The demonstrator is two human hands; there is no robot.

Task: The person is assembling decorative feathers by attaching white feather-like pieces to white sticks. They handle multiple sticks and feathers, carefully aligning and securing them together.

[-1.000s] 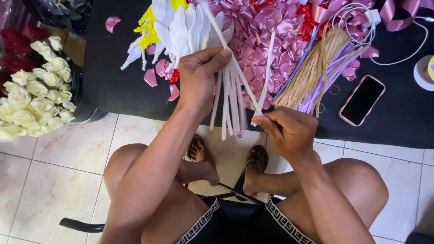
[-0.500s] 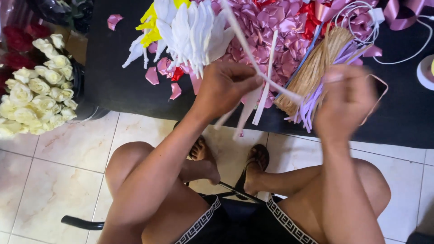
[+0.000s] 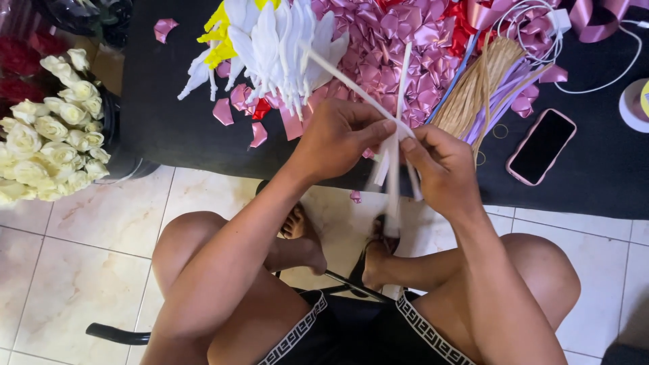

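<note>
Both hands meet over the near edge of the black mat (image 3: 169,128), pinched on a small bundle of white ribbon strips (image 3: 392,152): the left hand (image 3: 338,138) closes thumb and fingers on the strips from one side, the right hand (image 3: 439,169) clamps them from the other, knuckles nearly touching. Long strip ends stick up toward the pile of pink ribbon petals (image 3: 405,40) and hang down past the mat's edge over the tiled floor (image 3: 88,223). Just beyond the left hand lies a cluster of white ribbon pieces (image 3: 270,47); beside the right, a sheaf of straw-coloured sticks (image 3: 473,88) and a pink-cased phone (image 3: 541,145). A bunch of cream roses (image 3: 47,135) crowds the far left, well apart. Open floor shows between the knees
</note>
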